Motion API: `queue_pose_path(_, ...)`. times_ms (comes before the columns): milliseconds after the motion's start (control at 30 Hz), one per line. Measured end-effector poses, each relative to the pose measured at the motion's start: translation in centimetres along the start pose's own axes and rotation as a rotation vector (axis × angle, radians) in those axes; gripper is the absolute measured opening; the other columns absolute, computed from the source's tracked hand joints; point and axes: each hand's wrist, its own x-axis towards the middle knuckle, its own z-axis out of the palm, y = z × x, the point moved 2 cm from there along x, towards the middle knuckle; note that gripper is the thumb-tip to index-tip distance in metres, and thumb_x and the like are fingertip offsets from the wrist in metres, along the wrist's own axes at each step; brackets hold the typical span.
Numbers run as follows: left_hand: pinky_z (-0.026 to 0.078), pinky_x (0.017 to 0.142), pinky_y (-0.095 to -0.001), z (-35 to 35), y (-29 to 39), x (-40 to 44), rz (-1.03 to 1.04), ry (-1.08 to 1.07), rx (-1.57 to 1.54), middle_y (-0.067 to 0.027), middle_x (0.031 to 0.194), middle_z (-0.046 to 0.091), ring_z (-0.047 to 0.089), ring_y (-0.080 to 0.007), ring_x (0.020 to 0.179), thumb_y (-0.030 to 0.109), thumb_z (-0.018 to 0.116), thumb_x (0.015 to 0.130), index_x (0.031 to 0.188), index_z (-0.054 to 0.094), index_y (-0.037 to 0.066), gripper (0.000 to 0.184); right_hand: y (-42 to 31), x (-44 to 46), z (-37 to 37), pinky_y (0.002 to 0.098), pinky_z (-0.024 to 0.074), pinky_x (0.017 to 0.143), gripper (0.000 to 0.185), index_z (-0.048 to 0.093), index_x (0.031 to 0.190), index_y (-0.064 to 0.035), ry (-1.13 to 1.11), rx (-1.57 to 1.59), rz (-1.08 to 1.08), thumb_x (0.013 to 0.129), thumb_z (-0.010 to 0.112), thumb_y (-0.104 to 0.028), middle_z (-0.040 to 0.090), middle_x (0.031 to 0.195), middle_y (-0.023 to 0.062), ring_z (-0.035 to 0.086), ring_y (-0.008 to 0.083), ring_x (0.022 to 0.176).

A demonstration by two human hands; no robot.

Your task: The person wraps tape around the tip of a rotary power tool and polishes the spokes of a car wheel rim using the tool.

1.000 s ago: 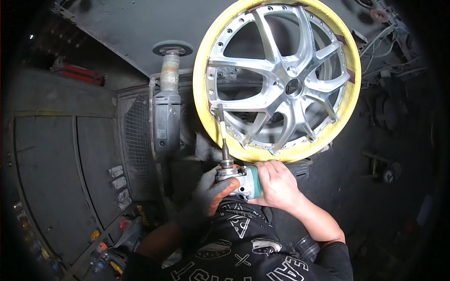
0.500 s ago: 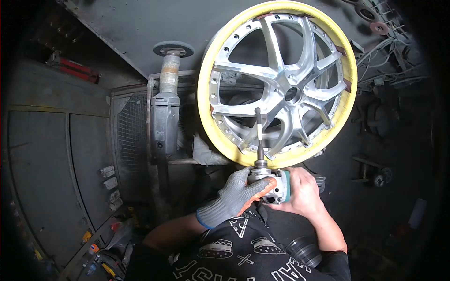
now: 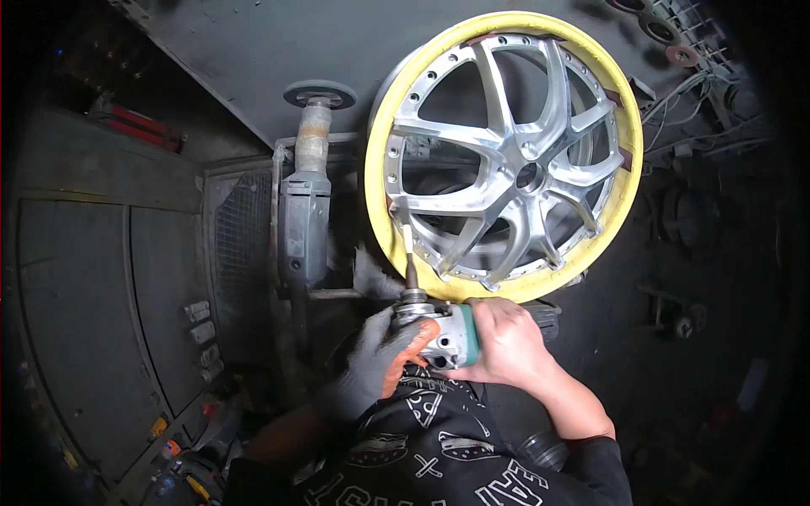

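Note:
An angle grinder (image 3: pixel 451 337) with a long thin spindle is held between both hands. My left hand (image 3: pixel 380 358), in a grey glove with an orange palm, is closed round its metal head. Bare, my right hand (image 3: pixel 510 341) wraps the green body. The spindle (image 3: pixel 410 253) points up, its tip at the outer end of a spoke on the left side of the wheel rim (image 3: pixel 506 152); whether it touches I cannot tell. That rim is silver, with split spokes and yellow covering (image 3: pixel 382 194) round its edge.
Left of the wheel, a grey power tool (image 3: pixel 305 215) stands upright with a round disc (image 3: pixel 319 94) on top. Several small discs (image 3: pixel 658 27) and cables (image 3: pixel 675 101) are at the upper right. Bottles and tools (image 3: pixel 181 472) lie at the lower left.
Both hands have moved the grinder left, so its spindle tip has gone from the inner part of a spoke to near the rim's left edge. The whole view has shifted slightly.

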Motion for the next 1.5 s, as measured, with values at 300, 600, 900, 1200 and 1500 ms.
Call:
queue_pose_path(300, 0.053, 0.056, -0.0248, 5.9, -0.3, 2.6, -0.184, -0.257, 0.103, -0.0077, 0.092, 0.065, 0.063, -0.0126, 0.075, 0.032, 0.073, 0.088, 0.111, 0.06, -0.001, 0.043, 2.3, -4.3, -3.8, 0.0428, 0.0538, 0.073, 0.084, 0.053, 0.105, 0.0089, 0.088, -0.043, 0.155, 0.055, 0.089, -0.048, 0.063, 0.082, 0.0194, 0.066, 0.037, 0.076)
queue_pose_path(600, 0.055, 0.06, -0.0276, 2.9, 1.3, 0.2, -0.028, -0.048, 0.098, -0.0114, 0.095, 0.064, 0.064, -0.0167, 0.077, 0.03, 0.069, 0.09, 0.118, 0.058, -0.004, 0.046, 0.7, -1.8, -1.7, 0.0402, 0.0552, 0.069, 0.081, 0.053, 0.103, 0.0084, 0.042, 0.009, 0.077, 0.056, 0.088, -0.047, 0.063, 0.076, 0.0187, 0.067, 0.0345, 0.07)
queue_pose_path(900, 0.051, 0.061, -0.0259, -1.3, 1.2, -0.3, 0.071, 0.041, 0.042, -0.0072, 0.092, 0.061, 0.061, -0.013, 0.075, 0.022, 0.062, 0.093, 0.11, 0.059, -0.002, 0.029, -1.5, 1.5, 0.0, 0.0402, 0.0551, 0.069, 0.077, 0.052, 0.099, 0.0084, 0.011, 0.026, 0.013, 0.056, 0.088, -0.045, 0.062, 0.077, 0.0186, 0.067, 0.0346, 0.073)
queue_pose_path(1200, 0.051, 0.057, -0.0244, 3.3, 0.7, 1.0, -0.018, -0.092, 0.064, -0.0058, 0.09, 0.064, 0.062, -0.0118, 0.076, 0.026, 0.072, 0.089, 0.106, 0.062, -0.001, 0.034, -0.3, -3.0, -2.6, 0.0406, 0.0545, 0.072, 0.083, 0.052, 0.107, 0.0091, 0.054, -0.101, 0.155, 0.051, 0.09, -0.039, 0.064, 0.084, 0.0201, 0.066, 0.0357, 0.075)
queue_pose_path(1500, 0.051, 0.055, -0.0255, 0.9, -0.1, 0.3, 0.004, -0.028, 0.02, -0.0064, 0.091, 0.065, 0.062, -0.013, 0.077, 0.026, 0.073, 0.088, 0.108, 0.063, 0.0, 0.034, -1.2, -1.5, -1.0, 0.0406, 0.0546, 0.072, 0.08, 0.052, 0.105, 0.008, 0.038, -0.039, 0.116, 0.051, 0.09, -0.038, 0.063, 0.084, 0.0187, 0.066, 0.0349, 0.075)
